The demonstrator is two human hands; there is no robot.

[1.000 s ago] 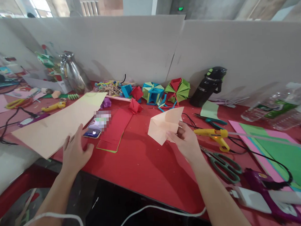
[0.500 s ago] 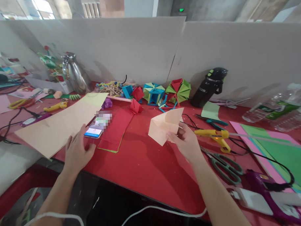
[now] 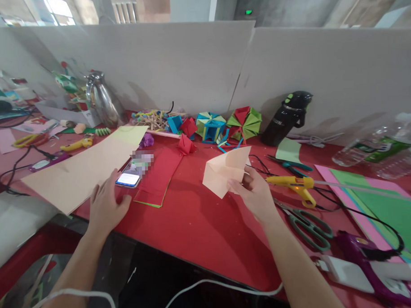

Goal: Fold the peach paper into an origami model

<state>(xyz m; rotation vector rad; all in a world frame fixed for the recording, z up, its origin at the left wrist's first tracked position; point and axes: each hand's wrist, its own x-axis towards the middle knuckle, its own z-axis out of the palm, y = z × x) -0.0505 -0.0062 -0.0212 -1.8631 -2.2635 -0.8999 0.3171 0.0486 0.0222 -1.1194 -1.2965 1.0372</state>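
Note:
Pinched in my right hand (image 3: 252,188) is a folded cream paper piece (image 3: 222,171), its creased flaps standing up above the table. Some of those fingers are hidden behind the paper. My left hand (image 3: 108,202) rests at the near left edge of a smartphone (image 3: 128,179), fingers spread and holding nothing. The phone lies face up with its screen lit, part of it blurred out. Red paper strips (image 3: 161,175) lie just right of the phone, and a large cream sheet (image 3: 81,172) spreads out to its left.
Folded paper models (image 3: 209,127) line the back beside a black bottle (image 3: 285,117). On the right lie a yellow glue gun (image 3: 294,182), green-handled scissors (image 3: 311,229), pliers (image 3: 290,166) and coloured sheets (image 3: 389,206). A steel jug (image 3: 104,101) stands at back left. A white cable (image 3: 210,284) crosses the front.
The lower part of the phone screen has changed to a paler page. Both hands and the cream paper stay almost where they were.

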